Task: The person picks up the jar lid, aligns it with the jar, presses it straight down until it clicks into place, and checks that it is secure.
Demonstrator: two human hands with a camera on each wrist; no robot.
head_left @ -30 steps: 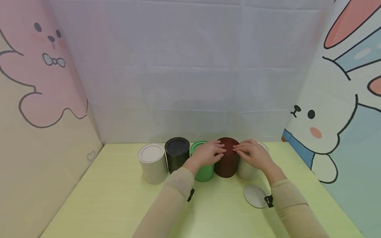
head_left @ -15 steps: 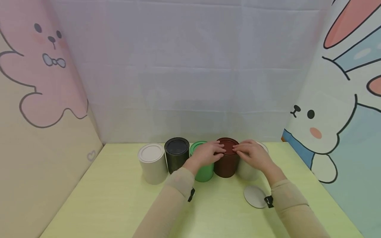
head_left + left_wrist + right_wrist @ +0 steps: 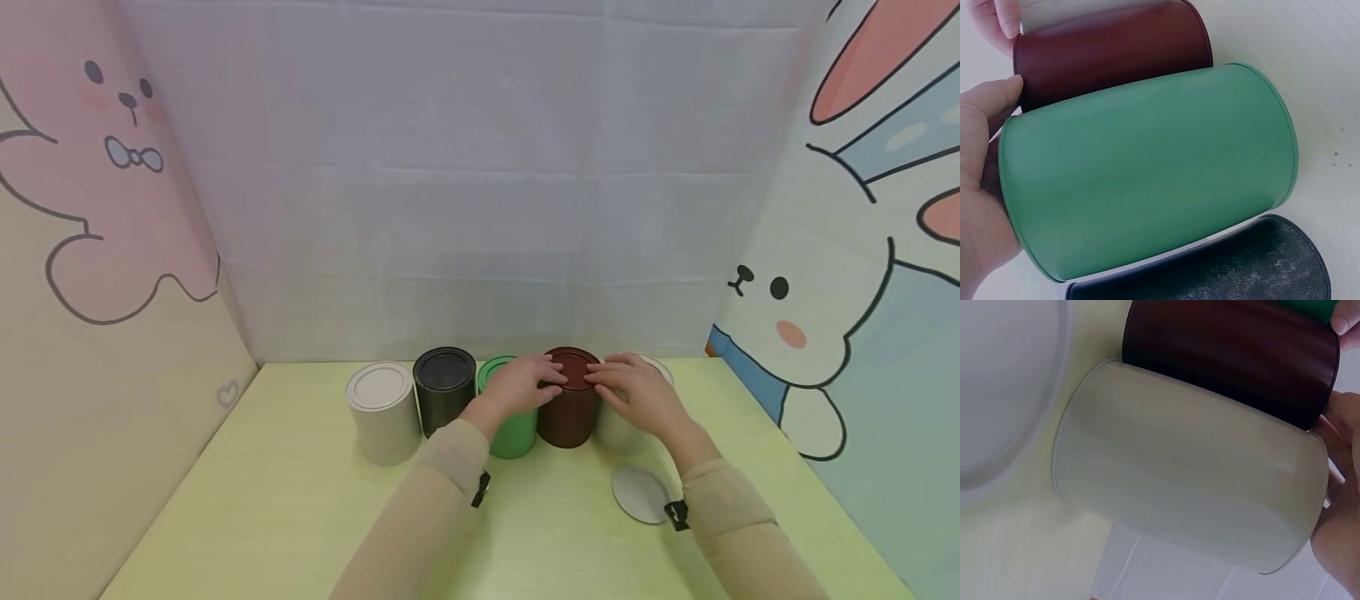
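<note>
A dark red can (image 3: 567, 423) with a round ridged top stands between both hands. From the left, my left hand (image 3: 517, 387) reaches over the green can (image 3: 517, 442) and lays its extended fingers on the red top. My right hand (image 3: 645, 396) mirrors it from the right, above a cream can (image 3: 618, 433), fingertips at the same top. In the left wrist view, the left thumb (image 3: 1007, 92) is right at the red can's rim. The right wrist view has the right hand beside the cream can's top edge, partly behind it.
A black can (image 3: 445, 400) and a white can (image 3: 385, 429) complete the row on the left. A flat grey disc (image 3: 640, 495) lies on the yellow-green table (image 3: 285, 517), close to the right wrist strap (image 3: 677, 514). White fabric (image 3: 465, 208) hangs behind.
The view has shifted very slightly. Both hands keep their place at the red can's top, and the cans stay where they were.
</note>
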